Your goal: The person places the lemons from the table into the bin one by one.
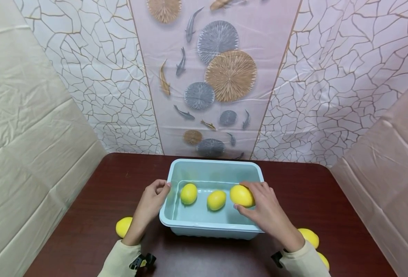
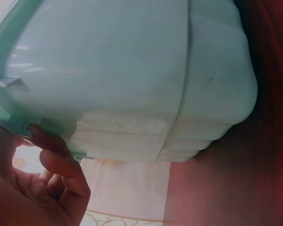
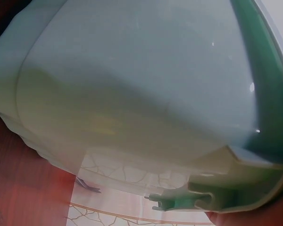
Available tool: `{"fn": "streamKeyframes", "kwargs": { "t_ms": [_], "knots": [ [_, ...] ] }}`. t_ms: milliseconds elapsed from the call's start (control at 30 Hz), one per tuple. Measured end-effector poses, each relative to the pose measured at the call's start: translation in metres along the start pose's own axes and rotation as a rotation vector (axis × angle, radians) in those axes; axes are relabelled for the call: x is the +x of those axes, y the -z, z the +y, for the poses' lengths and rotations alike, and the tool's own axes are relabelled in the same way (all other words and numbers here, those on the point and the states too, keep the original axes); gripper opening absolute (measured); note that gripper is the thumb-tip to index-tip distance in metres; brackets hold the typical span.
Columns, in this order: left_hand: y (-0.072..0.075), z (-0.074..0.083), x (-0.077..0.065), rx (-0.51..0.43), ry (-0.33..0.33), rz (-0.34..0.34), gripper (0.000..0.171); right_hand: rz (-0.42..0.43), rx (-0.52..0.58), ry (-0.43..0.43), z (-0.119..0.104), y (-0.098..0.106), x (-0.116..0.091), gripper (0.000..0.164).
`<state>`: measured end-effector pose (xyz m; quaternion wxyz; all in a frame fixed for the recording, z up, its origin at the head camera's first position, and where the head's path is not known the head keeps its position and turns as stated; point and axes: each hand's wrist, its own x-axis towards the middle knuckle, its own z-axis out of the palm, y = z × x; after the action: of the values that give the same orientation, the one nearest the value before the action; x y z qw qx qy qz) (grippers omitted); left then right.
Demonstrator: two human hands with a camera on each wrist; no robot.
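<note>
A pale blue plastic tub (image 1: pixel 217 227) stands on the table, with a lemon (image 1: pixel 189 194) on its left and another lemon (image 1: pixel 216 200) near its middle. My left hand (image 1: pixel 154 198) pinches the tub's left rim between thumb and curled fingers; in the left wrist view, the fingers (image 2: pixel 66 169) lie just under the rim. Inside the tub's right side, my right hand (image 1: pixel 264 204) grips a third lemon (image 1: pixel 242 196), thumb in front and fingers behind. The right wrist view is filled by the tub's outer wall (image 3: pixel 132 94), which hides most of that hand.
One lemon (image 1: pixel 123 227) lies on the dark red-brown table (image 1: pixel 120 184) beside the left forearm. Two more, an upper lemon (image 1: pixel 309 237) and a lower lemon (image 1: pixel 324 261), lie by the right forearm, partly covered by it. A patterned cloth wall (image 1: pixel 120 96) rises behind the table.
</note>
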<state>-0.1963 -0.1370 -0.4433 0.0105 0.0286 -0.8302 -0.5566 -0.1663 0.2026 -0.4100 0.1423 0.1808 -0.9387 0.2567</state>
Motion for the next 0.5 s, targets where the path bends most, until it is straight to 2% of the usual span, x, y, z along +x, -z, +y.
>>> {"fn": "streamKeyframes", "kwargs": {
  "t_ms": [500],
  "knots": [
    [-0.0009,0.0013,-0.0005,0.005,0.005,0.004,0.033,0.048,0.034,0.007,0.0027,0.0004,-0.0025,0.051]
  ]
}}
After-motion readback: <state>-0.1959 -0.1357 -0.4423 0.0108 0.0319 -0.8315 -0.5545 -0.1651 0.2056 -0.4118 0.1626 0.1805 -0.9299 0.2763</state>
